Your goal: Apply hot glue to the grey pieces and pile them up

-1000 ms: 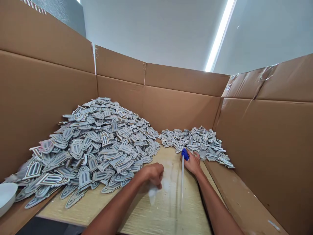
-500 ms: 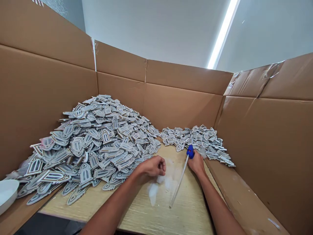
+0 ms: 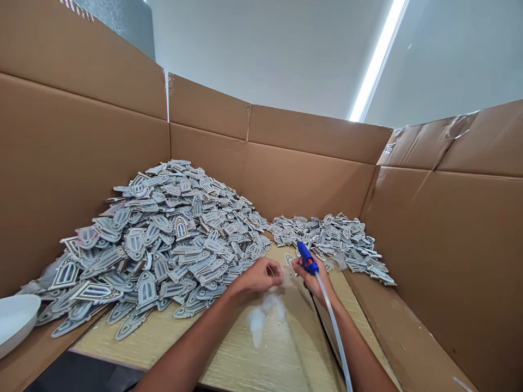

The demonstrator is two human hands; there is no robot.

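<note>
My right hand [image 3: 312, 270] is closed around a blue glue gun [image 3: 307, 258], with a long translucent glue stick [image 3: 335, 326] running back from it over my forearm. A small arch-shaped piece [image 3: 290, 262] is at the fingertips of that hand. My left hand [image 3: 263, 274] hovers over the board with thumb and fingers curled together; whatever it pinches is too small to make out. Just below the left hand, whitish translucent patches [image 3: 256, 321] lie on the wooden board [image 3: 229, 348].
A tall heap of grey-white arch-shaped pieces [image 3: 163, 239] fills the left side. A smaller heap [image 3: 335, 234] lies at the back right. Cardboard walls [image 3: 310, 179] surround the board. A white bowl [image 3: 18, 321] sits at the far left.
The glue gun has turned, and its stick now trails toward me on the right. An arch-shaped piece now shows at my right fingertips. My left hand has shifted slightly right.
</note>
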